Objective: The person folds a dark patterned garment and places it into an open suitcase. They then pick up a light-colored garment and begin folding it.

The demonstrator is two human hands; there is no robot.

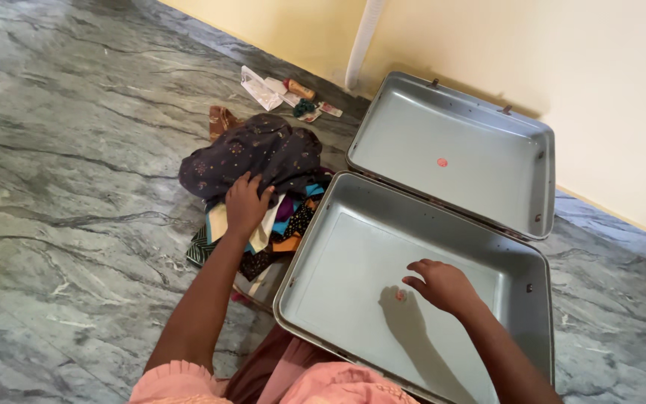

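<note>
Grey metal trunk (413, 247); dark floral cloth (252, 153) (over multicoloured folded clothes (278, 224)); grey-veined marble floor (76, 187).

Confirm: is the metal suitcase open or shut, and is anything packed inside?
Open and nearly empty. The suitcase has its lid swung back toward the wall; the base shows bare metal except a small pink spot.

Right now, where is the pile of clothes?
The pile of clothes lies on the floor, left of the open metal suitcase, under the person's left hand.
</note>
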